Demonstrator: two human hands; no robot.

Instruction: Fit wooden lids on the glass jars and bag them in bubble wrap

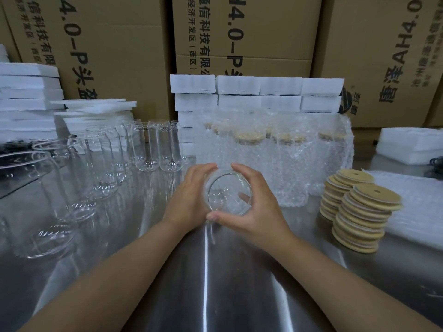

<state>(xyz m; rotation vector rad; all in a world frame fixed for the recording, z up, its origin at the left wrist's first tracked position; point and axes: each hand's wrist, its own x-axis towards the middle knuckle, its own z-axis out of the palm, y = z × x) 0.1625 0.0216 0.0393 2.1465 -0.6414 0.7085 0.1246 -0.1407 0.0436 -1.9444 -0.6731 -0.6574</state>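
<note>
Grip: both hands | left hand [189, 200], right hand [257, 207] | glass jar [229, 192] between

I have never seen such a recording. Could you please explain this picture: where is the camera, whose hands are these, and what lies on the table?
No machine here: a person works with bare hands. The single picture comes from a camera worn on the person's head, looking forward and down, so both arms enter from below. The left hand and the right hand together grip one glass jar, which has no lid. On the steel table, empty jars stand at the left, two stacks of wooden lids at the right, and wrapped jars, lidded and bagged in bubble wrap, behind the hands. White foam sheets and cardboard boxes stand at the back.
</note>
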